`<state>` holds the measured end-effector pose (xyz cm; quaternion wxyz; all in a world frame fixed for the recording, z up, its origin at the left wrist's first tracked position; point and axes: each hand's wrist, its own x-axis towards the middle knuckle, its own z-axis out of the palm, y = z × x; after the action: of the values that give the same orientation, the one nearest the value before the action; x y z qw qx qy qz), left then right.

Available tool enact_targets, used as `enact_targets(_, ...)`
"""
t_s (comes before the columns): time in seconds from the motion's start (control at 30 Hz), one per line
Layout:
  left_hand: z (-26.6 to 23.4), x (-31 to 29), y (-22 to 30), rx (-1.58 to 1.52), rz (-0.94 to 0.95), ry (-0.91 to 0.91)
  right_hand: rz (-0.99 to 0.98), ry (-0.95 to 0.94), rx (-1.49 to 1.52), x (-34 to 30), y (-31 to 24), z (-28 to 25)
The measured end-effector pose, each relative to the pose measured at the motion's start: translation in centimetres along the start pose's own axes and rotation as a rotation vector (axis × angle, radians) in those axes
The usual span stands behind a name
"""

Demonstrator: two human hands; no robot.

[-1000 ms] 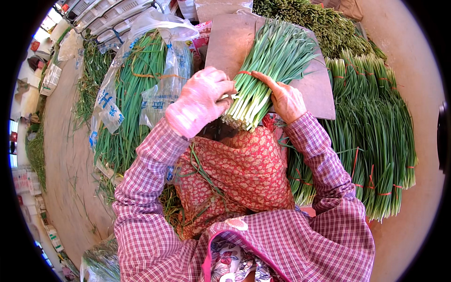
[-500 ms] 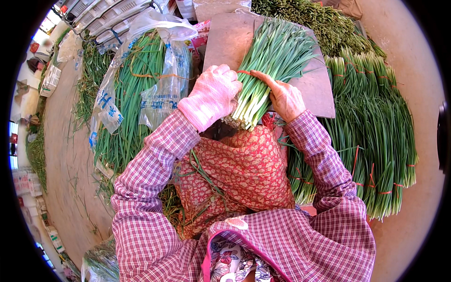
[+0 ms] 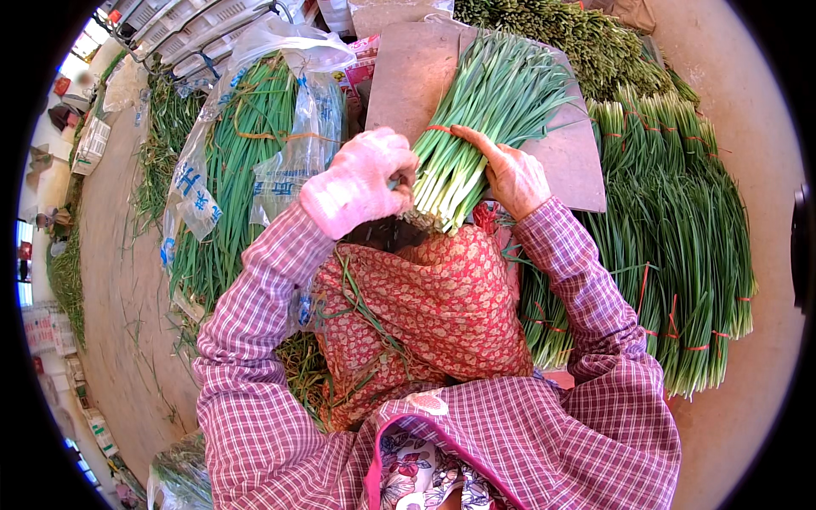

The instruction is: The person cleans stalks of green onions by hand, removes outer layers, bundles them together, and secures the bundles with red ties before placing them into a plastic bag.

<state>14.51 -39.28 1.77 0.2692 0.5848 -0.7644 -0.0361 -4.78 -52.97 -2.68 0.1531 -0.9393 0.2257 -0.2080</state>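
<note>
A bundle of garlic chives (image 3: 501,93) lies on a flat tan board (image 3: 408,76), its pale cut ends toward me and green leaves fanning away. A thin red band (image 3: 439,128) crosses it. My right hand (image 3: 517,177), bare, grips the bundle's right side with its index finger stretched across the stalks at band height. My left hand (image 3: 364,178), in a pink glove, is beside the bundle's left edge with its fingers curled in. A small bluish-green bit shows between those fingers, too small to name. Below the cut ends, red flower-patterned cloth (image 3: 442,297) covers my lap.
Many banded chive bundles (image 3: 671,229) are stacked at the right. Behind them lies a heap of greenish stalks (image 3: 578,51). Loose chives (image 3: 246,161) rest in a clear plastic bag (image 3: 197,191) at the left. White crates (image 3: 195,34) stand at the far left; scraps litter the floor (image 3: 136,297).
My left hand has drawn away from the bundle, moving left and slightly down, its fingers still curled. My right hand and the chives have stayed nearly in place.
</note>
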Motion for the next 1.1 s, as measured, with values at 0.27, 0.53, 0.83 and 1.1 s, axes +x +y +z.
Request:
enact_targets(0.27,-3.0,-8.7,6.8,-0.400,-0.041,-0.489,-0.014,0.029,0.012,0.1,-0.3,-0.1)
enact_targets(0.53,-2.7,-9.5,5.2,-0.241,-0.478,0.008,-0.015,0.031,0.022,0.1,0.1,-0.2)
enact_targets(0.83,-0.3,-7.4,5.3,-0.050,-0.647,0.140,0.033,0.079,0.199,0.0,-0.1,-0.7)
enact_targets(1.1,-1.0,-2.0,11.0,0.223,-0.461,0.257,0.289,0.188,1.098,2.4,-2.4,-1.8)
